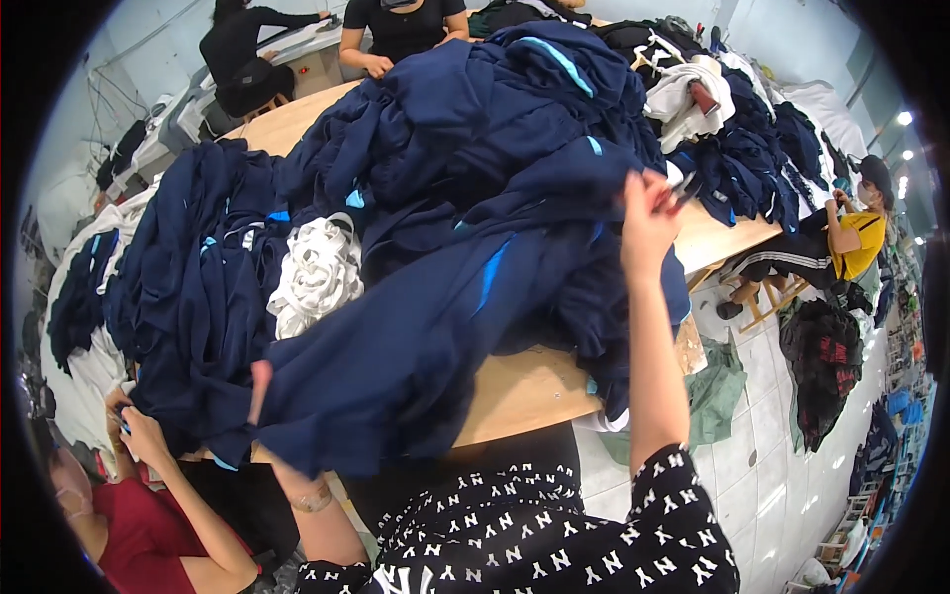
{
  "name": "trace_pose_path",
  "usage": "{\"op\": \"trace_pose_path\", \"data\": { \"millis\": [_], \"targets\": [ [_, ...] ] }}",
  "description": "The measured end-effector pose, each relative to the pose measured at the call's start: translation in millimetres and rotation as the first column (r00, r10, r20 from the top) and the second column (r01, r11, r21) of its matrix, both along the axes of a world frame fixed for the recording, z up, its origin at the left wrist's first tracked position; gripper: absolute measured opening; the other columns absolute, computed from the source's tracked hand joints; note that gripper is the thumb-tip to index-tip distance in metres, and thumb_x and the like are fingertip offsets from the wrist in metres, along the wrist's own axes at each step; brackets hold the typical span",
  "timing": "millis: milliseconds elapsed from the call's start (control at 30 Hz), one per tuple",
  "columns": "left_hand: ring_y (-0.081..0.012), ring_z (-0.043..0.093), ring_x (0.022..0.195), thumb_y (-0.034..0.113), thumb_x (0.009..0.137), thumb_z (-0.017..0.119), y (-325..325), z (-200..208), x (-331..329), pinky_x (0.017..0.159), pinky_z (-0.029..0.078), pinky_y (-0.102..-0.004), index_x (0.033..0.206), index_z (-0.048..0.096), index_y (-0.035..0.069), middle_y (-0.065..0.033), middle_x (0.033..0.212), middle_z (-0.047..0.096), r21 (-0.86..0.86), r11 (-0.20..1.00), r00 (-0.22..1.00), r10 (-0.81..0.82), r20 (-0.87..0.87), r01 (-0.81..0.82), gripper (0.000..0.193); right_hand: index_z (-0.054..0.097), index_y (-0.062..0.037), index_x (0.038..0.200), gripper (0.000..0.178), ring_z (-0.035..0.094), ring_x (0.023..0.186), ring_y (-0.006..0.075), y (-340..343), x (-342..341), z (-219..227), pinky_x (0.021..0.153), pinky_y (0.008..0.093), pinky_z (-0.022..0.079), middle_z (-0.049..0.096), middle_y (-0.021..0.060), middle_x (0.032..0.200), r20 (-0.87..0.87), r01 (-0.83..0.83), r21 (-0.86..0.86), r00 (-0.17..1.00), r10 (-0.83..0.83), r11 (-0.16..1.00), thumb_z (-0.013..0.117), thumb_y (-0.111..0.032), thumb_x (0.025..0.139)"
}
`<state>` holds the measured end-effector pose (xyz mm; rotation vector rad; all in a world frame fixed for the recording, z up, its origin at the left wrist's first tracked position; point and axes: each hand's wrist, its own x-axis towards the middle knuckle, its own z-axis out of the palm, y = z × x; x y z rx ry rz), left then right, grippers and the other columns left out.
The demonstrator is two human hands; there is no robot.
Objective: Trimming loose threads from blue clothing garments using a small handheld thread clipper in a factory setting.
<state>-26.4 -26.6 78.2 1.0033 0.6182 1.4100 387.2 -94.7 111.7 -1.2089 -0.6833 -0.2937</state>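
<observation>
A long navy garment with a bright blue strip stretches across in front of me, blurred by motion. My left hand is closed on its lower left end; only a finger or thumb shows, the rest lies behind the cloth. At the upper right, my right hand is raised with bent fingers, pinching the garment's other end. A small dark, pointed tool, perhaps thread snips, sticks out from that hand, too blurred to name surely. Beyond the held garment rises a big heap of navy garments.
A bundle of white strips lies left of centre on the wooden table. More navy clothes are piled at left. A co-worker in red sits close at lower left; another in yellow sits at right. Green sheeting covers some floor.
</observation>
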Motion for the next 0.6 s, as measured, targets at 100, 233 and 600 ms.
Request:
{"op": "trace_pose_path", "data": {
  "millis": [100,233,600],
  "targets": [
    [-0.0149,0.059,0.089,0.008,0.088,0.057,-12,1,-28,0.079,0.048,-0.0273,0.116,0.05,0.003,-0.0105,0.104,0.058,-0.001,1.0,1.0,-0.009,0.004,0.009,0.03,0.059,0.003,0.076,0.018,0.048,0.057,0.0049,26,44,10,0.057,0.0229,0.043,0.047,-0.0038,0.059,0.133,0.084,-0.215,0.99,-0.055,0.973,0.067,-0.012,0.08],
    [-0.015,0.059,0.089,0.009,0.089,0.056,-10,2,-44,0.078,0.049,-0.0276,0.115,0.051,0.004,-0.0099,0.104,0.058,0.02,0.998,0.998,0.052,0.022,-0.052,0.028,0.056,0.0037,0.072,0.019,0.059,0.069,0.0306,33,2,6,0.064,0.0368,0.048,0.06,0.0171,0.099,0.644,0.376,-0.377,0.763,-0.053,0.846,0.069,-0.011,0.075],
    [-0.0153,0.061,0.088,0.013,0.091,0.054,18,25,-53,0.078,0.05,-0.0286,0.112,0.051,0.006,-0.0083,0.104,0.059,0.112,0.992,0.996,0.055,0.077,-0.063,0.023,0.045,-0.0033,0.078,0.015,0.053,0.081,0.0076,-39,-266,-66,0.076,0.0222,0.041,0.06,0.0063,0.1,-0.563,-0.936,0.207,0.125,0.817,0.285,0.057,0.003,0.083]
  ]
}}
